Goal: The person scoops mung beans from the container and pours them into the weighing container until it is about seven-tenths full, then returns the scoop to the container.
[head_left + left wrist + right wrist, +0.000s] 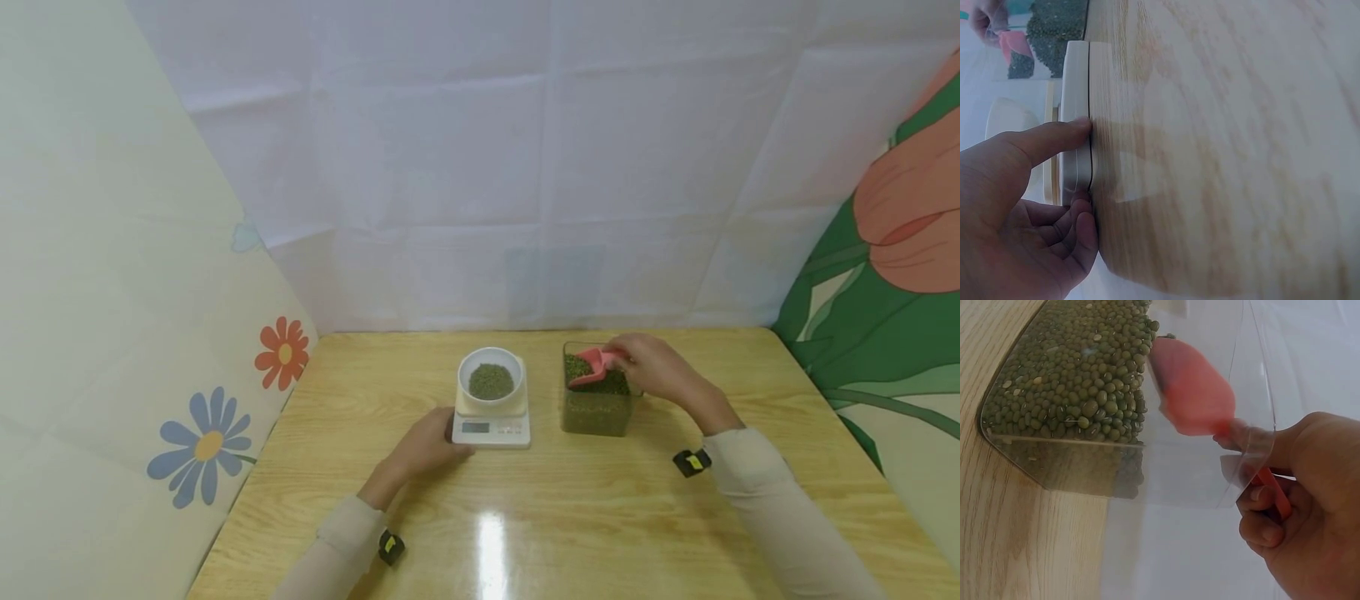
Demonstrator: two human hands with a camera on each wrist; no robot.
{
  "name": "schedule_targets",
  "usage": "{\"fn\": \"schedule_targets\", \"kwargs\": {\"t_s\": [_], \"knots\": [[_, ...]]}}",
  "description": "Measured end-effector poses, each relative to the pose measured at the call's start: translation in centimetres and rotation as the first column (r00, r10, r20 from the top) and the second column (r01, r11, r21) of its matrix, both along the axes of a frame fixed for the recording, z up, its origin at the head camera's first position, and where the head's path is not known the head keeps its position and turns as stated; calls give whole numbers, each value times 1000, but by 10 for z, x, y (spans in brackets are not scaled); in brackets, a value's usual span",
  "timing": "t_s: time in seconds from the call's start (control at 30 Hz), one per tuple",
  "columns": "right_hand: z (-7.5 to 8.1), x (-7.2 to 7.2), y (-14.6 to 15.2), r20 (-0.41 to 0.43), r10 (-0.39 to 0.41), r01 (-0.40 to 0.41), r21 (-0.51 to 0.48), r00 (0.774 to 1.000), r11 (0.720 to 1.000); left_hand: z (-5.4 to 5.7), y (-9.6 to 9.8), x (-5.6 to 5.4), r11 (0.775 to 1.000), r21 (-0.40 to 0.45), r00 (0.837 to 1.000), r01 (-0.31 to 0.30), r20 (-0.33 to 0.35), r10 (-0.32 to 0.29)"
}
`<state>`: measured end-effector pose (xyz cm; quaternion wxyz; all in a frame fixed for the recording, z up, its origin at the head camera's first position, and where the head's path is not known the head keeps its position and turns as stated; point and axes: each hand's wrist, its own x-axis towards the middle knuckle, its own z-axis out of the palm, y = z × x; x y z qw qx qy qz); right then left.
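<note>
A white kitchen scale (pixel 491 429) stands on the wooden table, carrying a white bowl (pixel 491 356) with green beans (pixel 491 382) in it. My left hand (pixel 431 440) grips its front left corner; in the left wrist view the thumb lies along the scale's front edge and the fingers curl by its side. Right of the scale is a clear square container (pixel 596 419) partly filled with mung beans (pixel 1085 375). My right hand (pixel 651 364) holds a pink scoop (pixel 592 367) by the handle, its bowl inside the container with the front edge at the beans.
The table (pixel 570 500) runs back to a white cloth (pixel 435 167). Flower-printed sheets flank it on the left (pixel 112 317) and the right (pixel 900 358). A small black wrist device (pixel 692 461) hangs below the right cuff, another one (pixel 391 547) by the left cuff.
</note>
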<state>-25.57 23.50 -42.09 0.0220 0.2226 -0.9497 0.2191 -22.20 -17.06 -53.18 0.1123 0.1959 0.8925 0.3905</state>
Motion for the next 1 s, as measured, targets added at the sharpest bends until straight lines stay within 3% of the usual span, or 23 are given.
{"fn": "schedule_targets", "kwargs": {"t_s": [1.0], "knots": [[-5, 2, 9, -16, -41, 40, -74, 999, 996, -3, -1, -1, 1000, 4, 1000, 5, -18, -5]]}}
